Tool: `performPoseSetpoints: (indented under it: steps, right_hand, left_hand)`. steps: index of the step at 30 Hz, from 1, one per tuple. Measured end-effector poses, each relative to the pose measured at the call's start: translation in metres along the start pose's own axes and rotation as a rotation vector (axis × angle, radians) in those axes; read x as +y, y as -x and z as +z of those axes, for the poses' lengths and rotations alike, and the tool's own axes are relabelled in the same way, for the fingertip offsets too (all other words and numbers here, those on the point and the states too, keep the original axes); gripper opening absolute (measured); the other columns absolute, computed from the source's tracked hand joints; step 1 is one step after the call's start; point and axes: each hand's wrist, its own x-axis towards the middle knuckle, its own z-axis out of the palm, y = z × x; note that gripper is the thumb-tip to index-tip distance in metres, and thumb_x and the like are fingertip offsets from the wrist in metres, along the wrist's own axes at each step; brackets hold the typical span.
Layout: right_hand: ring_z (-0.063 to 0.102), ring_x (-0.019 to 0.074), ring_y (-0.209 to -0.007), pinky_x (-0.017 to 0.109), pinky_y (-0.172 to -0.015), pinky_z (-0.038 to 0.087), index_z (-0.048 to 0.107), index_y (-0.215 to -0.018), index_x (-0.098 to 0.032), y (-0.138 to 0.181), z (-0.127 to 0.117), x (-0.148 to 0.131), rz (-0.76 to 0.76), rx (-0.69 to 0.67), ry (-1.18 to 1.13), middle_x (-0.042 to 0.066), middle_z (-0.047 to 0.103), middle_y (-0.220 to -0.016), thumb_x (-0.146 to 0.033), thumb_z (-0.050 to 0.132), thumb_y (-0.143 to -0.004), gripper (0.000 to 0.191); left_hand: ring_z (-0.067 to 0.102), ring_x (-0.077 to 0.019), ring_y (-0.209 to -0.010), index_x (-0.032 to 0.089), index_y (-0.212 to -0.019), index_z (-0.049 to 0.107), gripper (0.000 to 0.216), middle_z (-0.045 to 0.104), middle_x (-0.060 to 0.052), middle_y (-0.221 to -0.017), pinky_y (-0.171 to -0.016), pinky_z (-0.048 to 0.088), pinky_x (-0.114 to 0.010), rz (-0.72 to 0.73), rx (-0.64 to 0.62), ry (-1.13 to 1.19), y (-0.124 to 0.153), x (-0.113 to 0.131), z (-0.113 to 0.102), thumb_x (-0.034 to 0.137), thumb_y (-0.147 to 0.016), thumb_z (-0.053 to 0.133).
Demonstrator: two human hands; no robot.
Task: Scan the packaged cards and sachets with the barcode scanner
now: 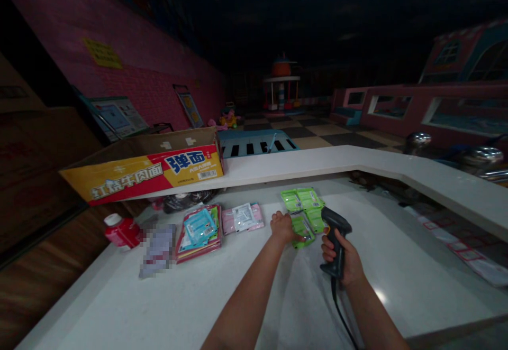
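Observation:
My right hand (344, 257) is closed round the grip of a dark barcode scanner (335, 228), its head pointing toward a cluster of green packets (304, 202) on the white counter (198, 297). My left hand (283, 227) pinches the nearest green packet (302, 229) just left of the scanner head. The scanner's cable runs down beside my right forearm.
Left of my hands lie pink packets (243, 218), a stack of blue and red packets (199, 231), a blurred item (157, 249) and a red jar with a white lid (121, 231). A yellow-red cardboard box (151, 167) sits on the raised ledge (357, 162).

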Motion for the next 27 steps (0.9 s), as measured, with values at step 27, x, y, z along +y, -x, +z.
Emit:
performPoseSetpoints:
  steps: [27]
  right_hand:
    - [0.046, 0.0065, -0.041, 0.017, -0.037, 0.037, 0.061, -0.095, -0.021, 0.004, 0.001, 0.013, 0.031, -0.090, 0.238, -0.006, 0.052, -0.058, -0.045, 0.078, -0.075, 0.036]
  left_hand:
    - [0.061, -0.0149, -0.071, 0.020, -0.089, 0.051, 0.035, 0.062, -0.001, -0.080, -0.067, 0.051, -0.028, 0.040, 0.566, 1.167, 0.021, -0.083, 0.031, 0.051, -0.078, 0.062]
